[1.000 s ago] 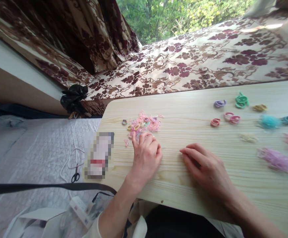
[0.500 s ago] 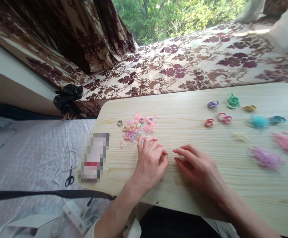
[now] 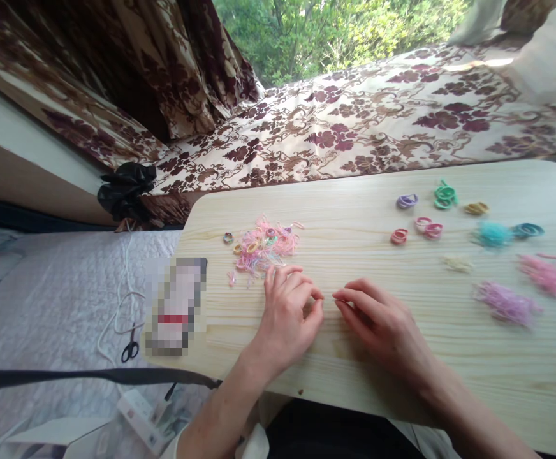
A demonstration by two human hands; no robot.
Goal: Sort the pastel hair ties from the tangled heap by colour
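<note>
Over the middle of the wooden table, my left hand point(image 3: 287, 315) has its thumb and forefinger pinched together, the other fingers loosely bent. My right hand point(image 3: 386, 319) faces it across a small gap, thumb and fingertips pressed together. Anything in either pinch is too small to make out. Just beyond my left fingers lies a mixed heap of small elastic bands point(image 3: 278, 239), mostly pink, with a few thicker hair ties among them. To the right of my right hand sit a lilac pile of bands point(image 3: 510, 305) and a small cream pile point(image 3: 457, 262).
Farther right are a pink pile point(image 3: 548, 275), a turquoise pile point(image 3: 494, 234) and blue ties point(image 3: 527, 230). Purple point(image 3: 407, 201), green point(image 3: 445, 194), yellow point(image 3: 476, 208), red point(image 3: 399, 236) and pink ties point(image 3: 428, 228) lie behind. A blurred-out object point(image 3: 177, 306) rests at the left edge; scissors point(image 3: 130, 350) lie beyond.
My right thumb and fingertips have come together from slightly apart. My left hand keeps its pinch. The whole view has shifted a little.
</note>
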